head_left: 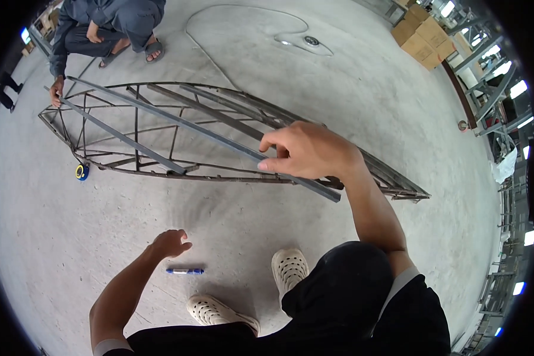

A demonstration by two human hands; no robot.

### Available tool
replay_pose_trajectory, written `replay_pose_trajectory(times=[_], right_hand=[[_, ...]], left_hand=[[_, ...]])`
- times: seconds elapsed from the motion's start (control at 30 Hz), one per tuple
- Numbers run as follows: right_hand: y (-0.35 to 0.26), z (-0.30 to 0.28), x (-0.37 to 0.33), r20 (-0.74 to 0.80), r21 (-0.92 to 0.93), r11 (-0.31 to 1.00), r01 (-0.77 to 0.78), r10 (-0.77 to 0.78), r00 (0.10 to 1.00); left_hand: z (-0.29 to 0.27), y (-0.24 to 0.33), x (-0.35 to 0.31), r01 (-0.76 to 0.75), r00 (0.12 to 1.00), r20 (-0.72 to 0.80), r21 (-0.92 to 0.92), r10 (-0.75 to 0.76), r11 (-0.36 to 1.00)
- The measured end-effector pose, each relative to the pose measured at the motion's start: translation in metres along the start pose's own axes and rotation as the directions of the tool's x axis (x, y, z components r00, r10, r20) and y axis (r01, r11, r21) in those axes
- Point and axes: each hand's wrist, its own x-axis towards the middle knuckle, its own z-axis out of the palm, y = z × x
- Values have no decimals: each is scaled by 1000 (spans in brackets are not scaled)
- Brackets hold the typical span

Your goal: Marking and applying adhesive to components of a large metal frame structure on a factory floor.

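Observation:
A long curved metal frame (174, 142) of welded bars lies on the floor, with loose grey bars across it. My right hand (314, 149) is over the longest grey square bar (207, 130), near its right end. Its thumb and forefinger are apart on either side of the bar; whether they touch it I cannot tell. My left hand (169, 243) hangs above the floor with loosely bent fingers, nothing visible in it. Just below it lies a blue and white marker pen (185, 271). A shorter grey bar (121, 137) slants across the frame's left part.
A crouching person's hand (56, 91) is at the shorter bar's far-left end. A blue and yellow tape measure (82, 172) sits by the frame's near-left edge. A pale cable (204, 52) curves over the floor behind. Cardboard boxes (424, 37) and metal racks stand at the far right.

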Motion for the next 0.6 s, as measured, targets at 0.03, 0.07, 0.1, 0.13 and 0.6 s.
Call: replay_pose_trajectory(times=[0.03, 0.07, 0.1, 0.13, 0.6], right_hand=[[-5, 2, 4, 24, 14, 1000, -8, 8, 1000], [-7, 3, 5, 22, 9, 999, 41, -41, 999], [-4, 3, 6, -109, 30, 994, 105, -102, 989], [-6, 5, 5, -233, 56, 985, 161, -144, 962], [-38, 9, 4, -204, 120, 939, 322, -294, 934]], left_hand=[[0, -3, -1, 1, 999, 34, 8, -1, 1000], [0, 2, -3, 13, 998, 69, 7, -14, 1000], [1, 6, -5, 2, 999, 49, 11, -3, 1000], [3, 10, -6, -14, 999, 41, 16, 13, 1000], [-13, 21, -6, 29, 998, 50, -10, -29, 1000]])
